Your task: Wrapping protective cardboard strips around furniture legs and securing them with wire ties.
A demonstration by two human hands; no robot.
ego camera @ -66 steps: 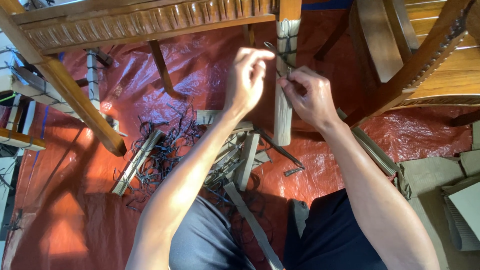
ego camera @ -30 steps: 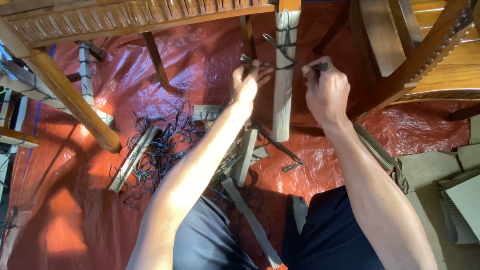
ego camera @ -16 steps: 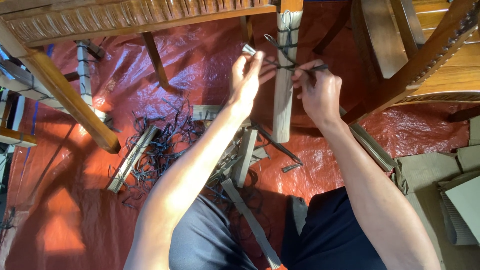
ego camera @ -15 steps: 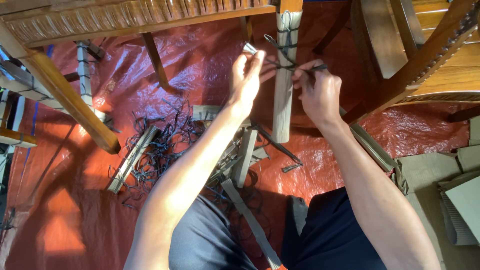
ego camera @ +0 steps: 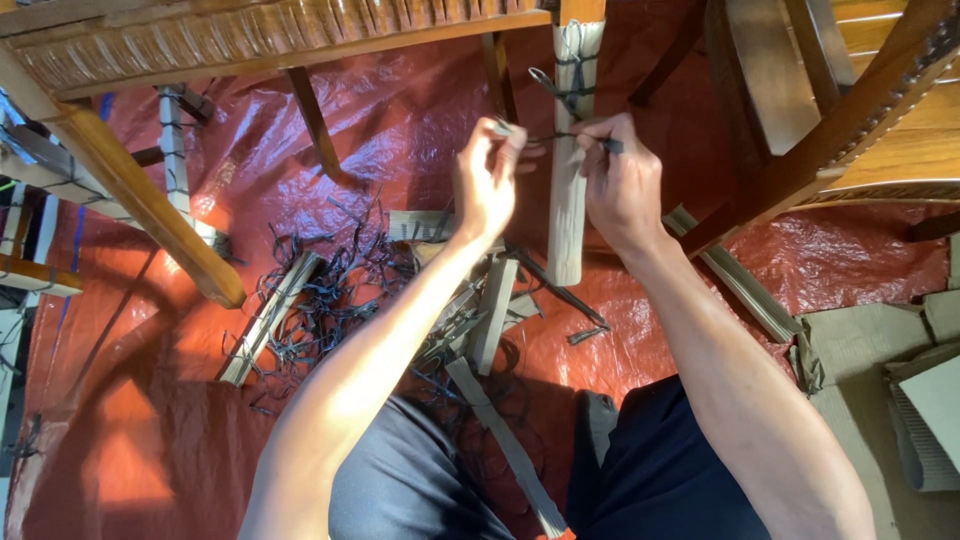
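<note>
At 9 o'clock a slanted light-wood furniture leg (ego camera: 150, 200) crosses the orange-red plastic tarp (ego camera: 400, 110) on the floor. Toward the middle lies a tangle of cut black strap offcuts (ego camera: 330, 290) among loose cardboard strips (ego camera: 495, 310). Just above, the left hand (ego camera: 487, 185) pinches one end of a thin black strap (ego camera: 560, 135), its grip clenched on it. At 12 o'clock stands the cardboard-wrapped chair leg (ego camera: 568, 200); 2 straps already circle its top. The right hand (ego camera: 622, 180) grips the other end tight. This band looks unfinished, and the lower wrapping remains unbound. At 3 o'clock lie flat grey cardboard pieces (ego camera: 880, 340).
</note>
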